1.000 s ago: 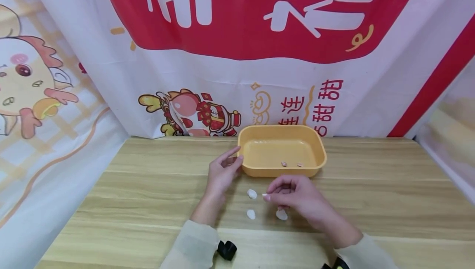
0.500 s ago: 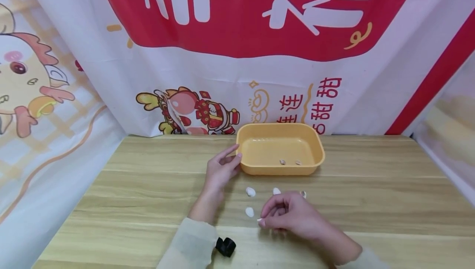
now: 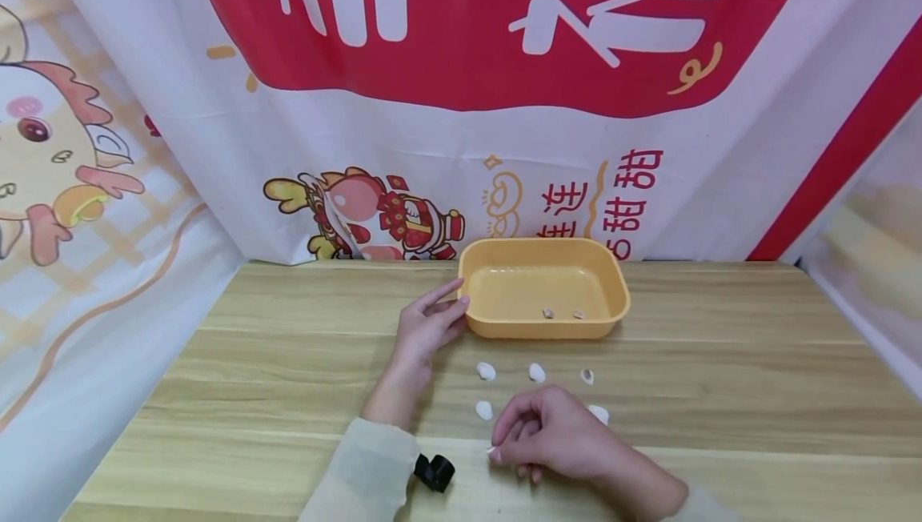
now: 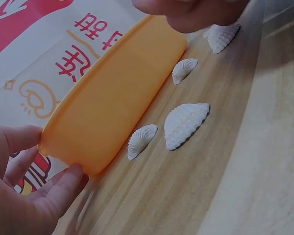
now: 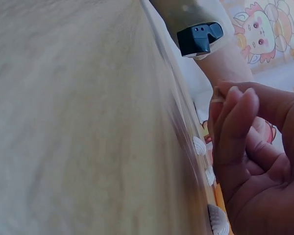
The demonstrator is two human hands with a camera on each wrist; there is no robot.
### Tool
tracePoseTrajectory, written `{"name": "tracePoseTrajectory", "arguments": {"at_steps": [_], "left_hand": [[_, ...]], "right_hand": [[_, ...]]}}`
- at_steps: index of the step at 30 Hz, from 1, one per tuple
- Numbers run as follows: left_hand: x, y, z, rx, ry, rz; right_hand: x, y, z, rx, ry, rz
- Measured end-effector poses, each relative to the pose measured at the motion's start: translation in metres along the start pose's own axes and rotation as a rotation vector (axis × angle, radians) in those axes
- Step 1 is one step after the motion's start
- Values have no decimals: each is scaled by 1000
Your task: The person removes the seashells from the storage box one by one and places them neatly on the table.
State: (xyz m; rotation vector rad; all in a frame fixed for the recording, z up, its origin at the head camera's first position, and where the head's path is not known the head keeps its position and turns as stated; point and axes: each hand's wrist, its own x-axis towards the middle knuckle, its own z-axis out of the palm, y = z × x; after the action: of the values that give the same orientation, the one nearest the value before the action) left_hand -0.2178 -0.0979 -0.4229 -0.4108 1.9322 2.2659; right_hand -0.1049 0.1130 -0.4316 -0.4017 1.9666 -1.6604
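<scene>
Now the right hand pinches a small white shell in curled fingers near the worktop's front edge, the yellow tray lying farther away, where the left hand touches its corner with relaxed fingers.

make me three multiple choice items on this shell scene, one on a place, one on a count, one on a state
1. Where is the left hand?
A. at the left end of the orange tray
B. flat on the table's far right corner
C. inside the tray

2. How many small shells lie in the tray?
A. none
B. two
C. six

3. What is the right hand doing?
A. lying flat and open
B. gripping the tray
C. pinching a small white piece, probably a shell, in its fingertips

Answers:
1 A, the fingers touch the tray's left end.
2 B, two small shells lie on its floor.
3 C, the curled fingers pinch a white piece.
</scene>
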Motion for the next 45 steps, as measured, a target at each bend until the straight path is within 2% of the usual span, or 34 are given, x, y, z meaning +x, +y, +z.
{"name": "tracePoseTrajectory", "arguments": {"at_steps": [11,20,37,45], "left_hand": [[0,1,-1,-6,-18,10],[2,1,-1,-14,-21,18],[1,-3,-1,-6,-20,24],[1,-4,-2,-5,-19,31]], "right_hand": [[3,-4,9,-155,1,19],[11,-8,18,-273,22,-38],[11,-6,18,-265,23,-37],[9,-6,12,-183,13,5]]}}
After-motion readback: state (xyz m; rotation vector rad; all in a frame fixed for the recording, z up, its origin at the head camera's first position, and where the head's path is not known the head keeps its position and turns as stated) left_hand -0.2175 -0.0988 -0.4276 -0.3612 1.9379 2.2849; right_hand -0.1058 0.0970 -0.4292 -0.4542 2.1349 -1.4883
